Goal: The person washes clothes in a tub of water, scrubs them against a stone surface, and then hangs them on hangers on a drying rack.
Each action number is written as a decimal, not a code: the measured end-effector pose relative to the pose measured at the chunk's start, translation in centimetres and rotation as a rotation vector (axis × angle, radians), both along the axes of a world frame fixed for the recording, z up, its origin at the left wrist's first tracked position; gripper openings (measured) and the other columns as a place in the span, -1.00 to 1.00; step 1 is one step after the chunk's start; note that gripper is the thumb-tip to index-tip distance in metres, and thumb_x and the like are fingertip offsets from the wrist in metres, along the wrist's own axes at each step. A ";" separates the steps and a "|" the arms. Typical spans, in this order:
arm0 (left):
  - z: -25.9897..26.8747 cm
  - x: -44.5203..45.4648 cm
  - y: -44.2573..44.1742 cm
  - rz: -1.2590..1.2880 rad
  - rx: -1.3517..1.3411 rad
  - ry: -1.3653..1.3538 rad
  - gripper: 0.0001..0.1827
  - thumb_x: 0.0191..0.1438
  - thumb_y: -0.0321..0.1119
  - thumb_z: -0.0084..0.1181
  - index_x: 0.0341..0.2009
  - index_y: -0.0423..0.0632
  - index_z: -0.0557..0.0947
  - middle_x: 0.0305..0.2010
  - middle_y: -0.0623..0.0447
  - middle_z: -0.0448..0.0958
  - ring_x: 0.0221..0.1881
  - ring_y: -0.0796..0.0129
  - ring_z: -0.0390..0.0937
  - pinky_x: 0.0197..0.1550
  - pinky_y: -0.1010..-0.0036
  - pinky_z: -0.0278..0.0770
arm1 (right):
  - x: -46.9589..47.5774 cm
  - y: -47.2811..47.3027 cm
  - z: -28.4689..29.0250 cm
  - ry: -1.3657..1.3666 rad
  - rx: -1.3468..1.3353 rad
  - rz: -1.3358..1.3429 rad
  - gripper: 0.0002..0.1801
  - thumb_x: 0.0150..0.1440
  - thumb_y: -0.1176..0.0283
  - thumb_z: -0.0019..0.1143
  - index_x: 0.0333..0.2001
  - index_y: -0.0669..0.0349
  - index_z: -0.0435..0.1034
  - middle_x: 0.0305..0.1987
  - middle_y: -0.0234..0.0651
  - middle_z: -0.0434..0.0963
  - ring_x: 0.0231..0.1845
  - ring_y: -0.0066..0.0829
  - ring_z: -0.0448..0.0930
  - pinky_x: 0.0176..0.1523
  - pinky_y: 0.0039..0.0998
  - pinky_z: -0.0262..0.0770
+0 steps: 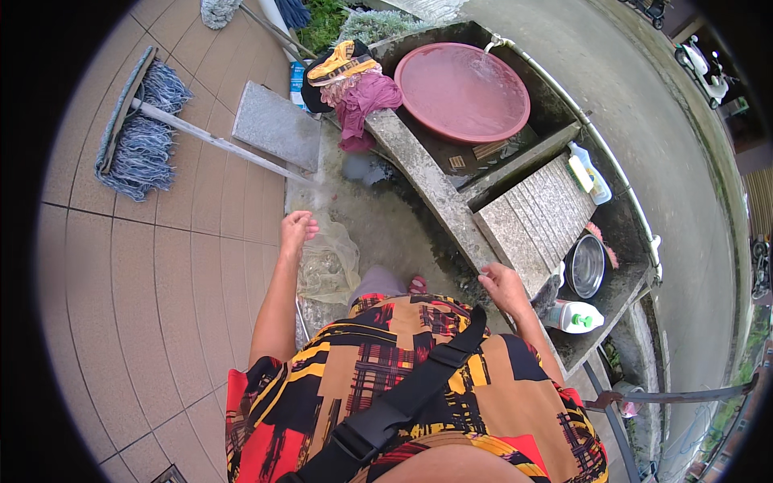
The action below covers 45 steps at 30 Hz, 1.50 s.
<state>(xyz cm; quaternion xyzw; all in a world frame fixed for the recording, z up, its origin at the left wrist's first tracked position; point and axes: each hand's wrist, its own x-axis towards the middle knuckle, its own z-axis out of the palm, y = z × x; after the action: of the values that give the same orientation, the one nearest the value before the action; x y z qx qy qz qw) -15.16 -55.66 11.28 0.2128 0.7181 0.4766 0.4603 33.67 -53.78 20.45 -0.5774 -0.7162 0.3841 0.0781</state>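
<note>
My left hand (pixel 299 229) hangs over the edge of the tiled floor, its fingers loosely bent with nothing seen in them. Just below it lies a pale mesh net bag (pixel 329 265) on the wet concrete. My right hand (pixel 506 291) is beside the front rim of the concrete wash sink (pixel 416 151), also without a thing in it; whether it touches the rim I cannot tell. In the sink's far basin stands a wide pink plastic tub (pixel 462 90) full of water, with water running in from a tap (pixel 496 42). The ridged concrete washboard (pixel 537 214) slopes beyond my right hand.
Wet-looking clothes (pixel 362 99) are heaped on the sink's far corner. A scrub brush (pixel 580 175), a bottle (pixel 595 184), a metal bowl (pixel 586 265) and a pump bottle (pixel 574 317) sit at the right. A blue mop (pixel 145 133) leans across on the left, near a grey slab (pixel 278 127).
</note>
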 end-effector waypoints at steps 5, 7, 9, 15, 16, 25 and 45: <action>2.0 -4.9 16.1 0.121 0.224 0.166 -0.82 0.10 -0.40 0.07 -0.19 -0.16 0.55 -0.41 0.04 0.56 -0.50 0.45 0.52 -0.56 0.59 0.44 | -3.6 5.8 0.7 0.005 0.059 -0.059 -0.74 -0.02 0.39 0.18 -0.27 0.33 0.45 -0.42 -0.07 0.54 -0.36 -0.11 0.56 -0.26 -0.25 0.46; 1.9 -7.1 22.2 0.113 0.298 0.387 -0.71 0.03 -0.37 0.18 -0.13 -0.14 0.52 -0.29 0.00 0.55 -0.49 0.40 0.52 -0.49 0.51 0.47 | -4.7 7.4 0.2 0.012 0.034 -0.122 -0.75 -0.02 0.41 0.19 -0.28 0.34 0.45 -0.43 -0.09 0.54 -0.42 -0.17 0.56 -0.31 -0.29 0.47; 1.3 -8.9 27.2 0.138 0.302 0.850 -0.49 -0.08 -0.31 0.29 -0.02 -0.12 0.44 -0.15 -0.10 0.47 -0.31 0.20 0.52 -0.25 0.33 0.49 | -5.5 8.6 -1.0 0.008 -0.007 -0.199 -0.76 -0.02 0.41 0.20 -0.28 0.33 0.45 -0.43 -0.09 0.54 -0.43 -0.20 0.57 -0.32 -0.31 0.47; 1.5 -12.9 36.7 -0.041 0.159 0.756 -0.71 -0.14 -0.33 0.31 -0.30 -0.15 0.57 -0.42 -0.02 0.52 -0.38 0.28 0.48 -0.28 0.38 0.45 | -10.0 14.3 0.0 -0.048 0.000 -0.239 -0.76 -0.01 0.44 0.20 -0.25 0.31 0.46 -0.40 -0.12 0.55 -0.42 -0.27 0.58 -0.32 -0.37 0.49; 2.6 -11.6 37.7 0.008 0.320 0.630 -0.82 -0.10 -0.38 0.28 -0.40 -0.15 0.58 -0.50 0.06 0.50 -0.45 0.42 0.44 -0.36 0.47 0.42 | -10.2 15.0 0.2 -0.055 0.012 -0.256 -0.76 -0.01 0.45 0.20 -0.24 0.31 0.46 -0.40 -0.12 0.54 -0.43 -0.28 0.58 -0.32 -0.37 0.49; 17.4 8.3 46.8 -0.442 0.806 -0.606 -0.91 0.10 -0.50 0.11 -0.28 -0.19 0.52 -0.33 0.09 0.51 -0.30 0.50 0.48 -0.18 0.58 0.47 | -13.5 24.9 1.3 0.131 0.019 -0.306 -0.79 0.04 0.49 0.15 -0.24 0.36 0.43 -0.45 -0.19 0.51 -0.47 -0.44 0.52 -0.34 -0.45 0.46; -10.6 16.9 49.6 -0.999 -0.035 0.958 -0.14 -0.07 -0.17 0.22 0.31 0.19 0.10 0.25 -0.24 0.10 0.22 -0.22 0.14 0.14 -0.10 0.20 | -14.1 47.4 -17.7 -0.244 0.125 -0.129 -0.04 -0.18 0.16 0.37 0.30 -0.26 0.03 0.36 -0.06 -0.08 0.28 0.14 0.13 0.14 -0.01 0.35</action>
<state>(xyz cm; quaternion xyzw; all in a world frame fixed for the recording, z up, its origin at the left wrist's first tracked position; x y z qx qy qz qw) 1.78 -6.07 0.65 0.6978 0.6656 0.0492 0.2601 19.56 -6.34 2.76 -0.6588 -0.7042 0.2597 0.0509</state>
